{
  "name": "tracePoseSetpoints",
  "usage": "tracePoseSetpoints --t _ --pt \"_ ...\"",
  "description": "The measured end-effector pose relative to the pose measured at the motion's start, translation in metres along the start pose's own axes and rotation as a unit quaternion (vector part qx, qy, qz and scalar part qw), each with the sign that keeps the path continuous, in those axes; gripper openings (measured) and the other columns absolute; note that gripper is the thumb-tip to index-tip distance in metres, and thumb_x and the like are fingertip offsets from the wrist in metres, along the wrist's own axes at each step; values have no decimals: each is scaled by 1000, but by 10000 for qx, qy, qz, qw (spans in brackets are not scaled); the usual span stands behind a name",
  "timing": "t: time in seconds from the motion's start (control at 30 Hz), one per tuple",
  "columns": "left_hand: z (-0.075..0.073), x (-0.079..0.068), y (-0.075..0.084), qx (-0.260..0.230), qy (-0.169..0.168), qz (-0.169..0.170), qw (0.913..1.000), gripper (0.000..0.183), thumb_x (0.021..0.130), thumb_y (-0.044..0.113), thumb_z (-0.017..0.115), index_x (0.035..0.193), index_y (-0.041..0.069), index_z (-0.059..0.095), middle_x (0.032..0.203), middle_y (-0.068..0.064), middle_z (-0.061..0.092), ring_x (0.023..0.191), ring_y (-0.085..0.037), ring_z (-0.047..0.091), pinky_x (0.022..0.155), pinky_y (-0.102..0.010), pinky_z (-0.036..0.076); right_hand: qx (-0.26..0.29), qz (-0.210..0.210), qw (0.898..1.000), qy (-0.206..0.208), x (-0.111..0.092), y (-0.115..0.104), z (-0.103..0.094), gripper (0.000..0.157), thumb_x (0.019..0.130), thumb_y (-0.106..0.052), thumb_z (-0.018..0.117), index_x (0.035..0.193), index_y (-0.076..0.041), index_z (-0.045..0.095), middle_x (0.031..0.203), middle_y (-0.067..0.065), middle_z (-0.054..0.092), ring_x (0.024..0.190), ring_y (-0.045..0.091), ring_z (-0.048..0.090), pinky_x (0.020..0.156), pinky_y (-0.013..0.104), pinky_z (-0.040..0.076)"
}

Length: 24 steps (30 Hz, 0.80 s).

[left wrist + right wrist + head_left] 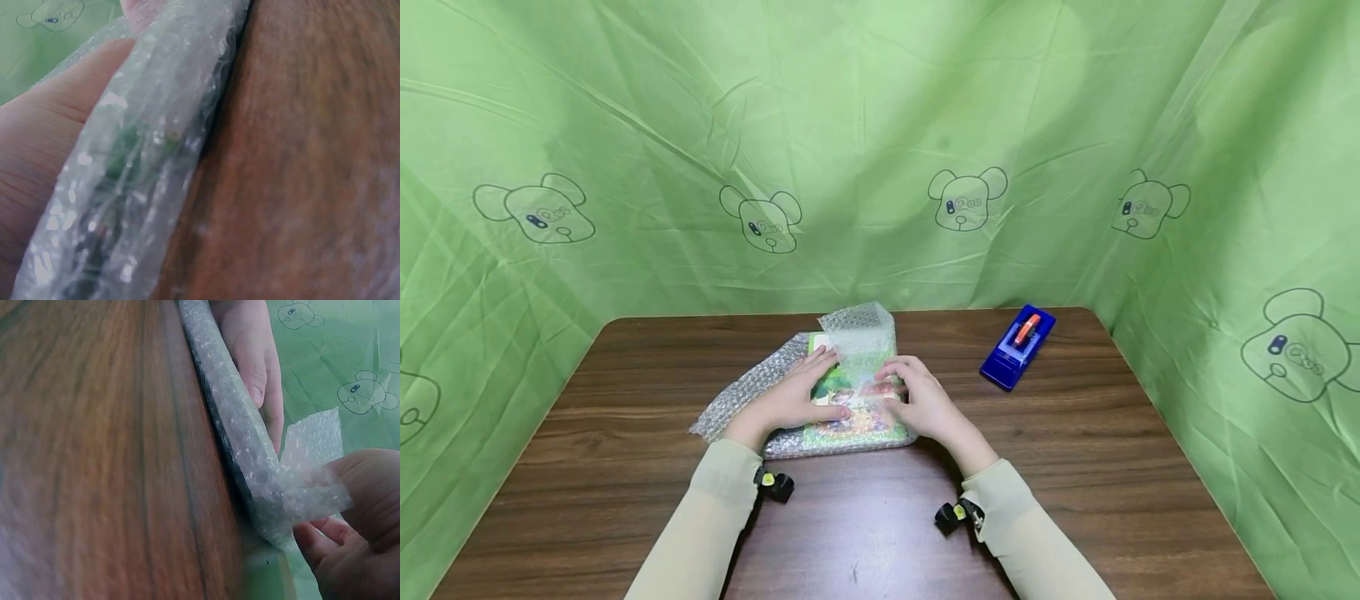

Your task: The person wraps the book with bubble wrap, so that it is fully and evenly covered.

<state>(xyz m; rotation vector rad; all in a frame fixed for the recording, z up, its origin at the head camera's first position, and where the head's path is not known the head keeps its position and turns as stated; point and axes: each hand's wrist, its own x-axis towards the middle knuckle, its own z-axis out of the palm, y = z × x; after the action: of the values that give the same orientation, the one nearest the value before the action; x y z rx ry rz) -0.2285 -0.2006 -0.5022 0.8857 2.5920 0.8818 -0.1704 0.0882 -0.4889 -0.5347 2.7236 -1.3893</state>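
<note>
A flat, book-like item [831, 385] with a bright colourful cover lies on the table, partly wrapped in clear bubble wrap [741, 392]. My left hand [790, 400] rests on its left part with fingers spread and the thumb reaching across the cover. At the right edge, my right hand [925, 402] has bent fingers on the wrap; in the right wrist view the thumb and fingers of this hand [369, 531] pinch a loose flap [319, 495]. Another piece of wrap [861, 321] sticks up past the far edge. The wrapped near edge [144, 137] fills much of the left wrist view.
A blue tape dispenser [1002, 367] with an orange-cored roll [1027, 330] lies at the back right of the brown wooden table [1075, 467]. Green cloth [865, 150] with printed bear heads hangs round the table's back and sides.
</note>
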Motion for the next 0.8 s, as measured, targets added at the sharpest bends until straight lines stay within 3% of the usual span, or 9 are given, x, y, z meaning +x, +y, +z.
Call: tracePoseSetpoints --t 0.2,0.4,0.57,0.67,0.8 --pt "0 0 0 9 -26 -19 10000 114 90 69 80 176 18 25 183 -4 13 169 -30 5 135 -59 3 -544 5 9985 -114 -2 1 -7 55 98 -13 83 148 -5 63 167 18 45 147 40 49 119 59 46" --pt "-1 -1 0 14 -7 -32 10000 114 90 69 80 176 18 26 183 -3 13 170 -29 4 135 -58 2 -755 -86 9962 -415 0 5 -10 64 102 -21 79 158 -4 55 174 18 37 157 39 41 124 59 40" --pt "-1 -1 1 -49 -38 11 10000 114 90 68 80 175 17 26 183 -1 14 170 -29 4 135 -59 2 -710 -170 9960 -509 0 7 -11 62 104 -21 75 159 -3 53 174 21 35 132 34 63 108 53 55" --pt "-1 0 1 -71 -39 66 9999 113 90 68 81 175 17 27 183 0 15 169 -30 4 134 -60 2 -690 -218 9965 -414 2 6 -12 59 106 -25 74 157 -3 56 171 22 40 114 30 70 99 50 59" --pt "-1 0 0 -55 -17 121 9999 112 90 67 81 175 16 28 183 -4 16 169 -31 5 134 -61 2 -658 -181 9973 -256 9 0 -13 60 106 -37 75 153 -4 60 163 20 51 115 32 68 101 50 58"
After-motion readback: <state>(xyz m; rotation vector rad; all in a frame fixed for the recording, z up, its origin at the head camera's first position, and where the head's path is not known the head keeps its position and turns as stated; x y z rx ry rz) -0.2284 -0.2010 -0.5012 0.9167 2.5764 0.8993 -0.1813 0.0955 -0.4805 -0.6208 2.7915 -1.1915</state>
